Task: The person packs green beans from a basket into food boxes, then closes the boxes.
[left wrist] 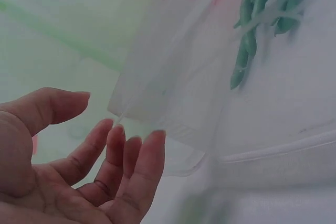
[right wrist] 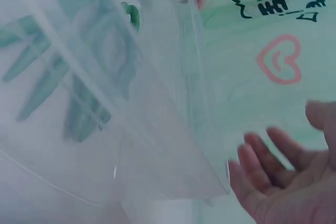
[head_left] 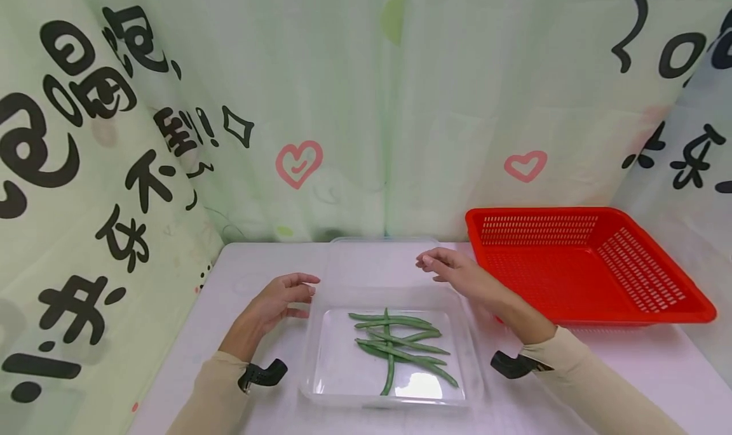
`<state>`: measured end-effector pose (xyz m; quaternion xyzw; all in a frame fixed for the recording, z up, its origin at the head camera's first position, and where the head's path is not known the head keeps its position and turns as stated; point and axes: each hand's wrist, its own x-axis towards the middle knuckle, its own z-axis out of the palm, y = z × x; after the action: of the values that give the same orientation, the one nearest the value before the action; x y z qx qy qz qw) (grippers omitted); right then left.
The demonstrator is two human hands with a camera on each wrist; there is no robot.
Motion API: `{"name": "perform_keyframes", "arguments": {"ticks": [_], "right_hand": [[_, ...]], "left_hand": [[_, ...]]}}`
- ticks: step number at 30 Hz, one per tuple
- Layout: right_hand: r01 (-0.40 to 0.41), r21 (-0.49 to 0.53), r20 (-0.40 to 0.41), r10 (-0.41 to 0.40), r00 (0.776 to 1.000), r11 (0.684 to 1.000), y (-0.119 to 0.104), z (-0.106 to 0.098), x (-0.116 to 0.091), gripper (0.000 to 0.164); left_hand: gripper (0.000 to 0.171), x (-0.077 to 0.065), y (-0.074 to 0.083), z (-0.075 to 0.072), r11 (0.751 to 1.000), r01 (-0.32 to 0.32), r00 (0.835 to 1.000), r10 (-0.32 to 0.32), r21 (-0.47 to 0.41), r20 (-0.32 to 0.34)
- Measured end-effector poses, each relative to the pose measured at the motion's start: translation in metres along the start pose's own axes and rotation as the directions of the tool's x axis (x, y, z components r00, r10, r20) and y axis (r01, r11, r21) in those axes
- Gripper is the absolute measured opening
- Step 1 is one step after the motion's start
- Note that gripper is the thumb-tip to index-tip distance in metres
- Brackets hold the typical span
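Observation:
A clear plastic box (head_left: 311, 365) stands on the table with several green beans (head_left: 408, 357) lying crossed on its bottom. Behind it lies a flat clear plastic piece (head_left: 383, 260) that looks like a lid. My left hand (head_left: 279, 303) is beside the box's far left corner, fingers loosely bent and holding nothing; its fingertips (left wrist: 154, 142) come close to the clear plastic in the left wrist view. Over the right end of the clear piece hovers my right hand (head_left: 457, 273), relaxed and holding nothing. The right wrist view shows its fingers (right wrist: 257, 169) apart, near a clear plastic corner.
A red perforated basket (head_left: 577, 295) stands at the right, close to my right forearm. Curtains (head_left: 354, 105) with black writing and pink hearts hang behind and along both sides of the pale table (head_left: 251, 263). Each wrist wears a black camera mount (head_left: 265, 373).

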<state>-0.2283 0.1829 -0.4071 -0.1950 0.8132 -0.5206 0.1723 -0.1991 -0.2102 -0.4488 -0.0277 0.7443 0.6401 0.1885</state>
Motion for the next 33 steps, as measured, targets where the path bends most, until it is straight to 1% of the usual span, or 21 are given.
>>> {"name": "perform_keyframes", "arguments": {"ticks": [3,4,7,9,11,13,15,18,21,25,28,31,33], "right_hand": [[-0.067,0.059,-0.071,0.071,0.995,0.996,0.002,-0.004,0.003,0.050],[-0.095,0.075,-0.087,0.102,0.991,0.993,0.002,-0.006,0.004,0.053],[-0.185,0.142,-0.081,0.198,0.977,0.972,0.004,-0.010,0.007,0.063],[-0.259,0.209,-0.060,0.277,0.959,0.943,0.005,-0.011,0.010,0.070],[-0.324,0.286,-0.037,0.348,0.937,0.902,0.006,-0.011,0.013,0.075],[-0.369,0.351,-0.024,0.402,0.915,0.861,0.006,-0.010,0.016,0.079],[-0.399,0.421,-0.009,0.444,0.896,0.814,0.006,-0.009,0.018,0.080],[-0.421,0.499,0.017,0.477,0.879,0.758,0.009,-0.009,0.021,0.080],[-0.436,0.547,0.046,0.495,0.868,0.714,0.012,-0.009,0.025,0.082],[-0.459,0.550,0.050,0.521,0.852,0.698,0.015,-0.010,0.030,0.085],[-0.469,0.551,0.051,0.533,0.845,0.691,0.016,-0.010,0.033,0.083],[-0.463,0.564,0.055,0.529,0.847,0.683,0.016,-0.010,0.035,0.081],[-0.449,0.592,0.053,0.524,0.850,0.669,0.016,-0.009,0.034,0.081]], "left_hand": [[0.043,0.007,0.003,-0.001,0.999,-0.006,1.000,0.005,-0.040,-0.024],[0.044,0.009,0.005,-0.001,0.999,-0.010,1.000,0.009,-0.053,-0.022],[0.049,0.016,0.009,-0.002,0.994,-0.021,1.000,0.021,-0.110,0.004],[0.053,0.020,0.012,-0.003,0.986,-0.023,0.999,0.028,-0.164,0.030],[0.059,0.024,0.013,-0.005,0.978,-0.022,0.998,0.034,-0.210,0.055],[0.066,0.029,0.013,-0.006,0.969,-0.012,0.997,0.031,-0.248,0.071],[0.074,0.033,0.011,-0.007,0.966,-0.008,0.994,0.034,-0.257,0.099],[0.081,0.040,0.008,-0.007,0.961,0.011,0.989,0.030,-0.278,0.143],[0.083,0.047,0.004,-0.006,0.954,0.032,0.985,0.021,-0.297,0.174],[0.084,0.053,0.000,-0.006,0.935,0.055,0.984,0.008,-0.351,0.176],[0.084,0.055,-0.002,-0.006,0.918,0.064,0.982,0.013,-0.392,0.189],[0.085,0.056,-0.003,-0.007,0.908,0.069,0.979,0.017,-0.414,0.202],[0.085,0.057,-0.003,-0.007,0.902,0.076,0.979,0.012,-0.425,0.201]]}}
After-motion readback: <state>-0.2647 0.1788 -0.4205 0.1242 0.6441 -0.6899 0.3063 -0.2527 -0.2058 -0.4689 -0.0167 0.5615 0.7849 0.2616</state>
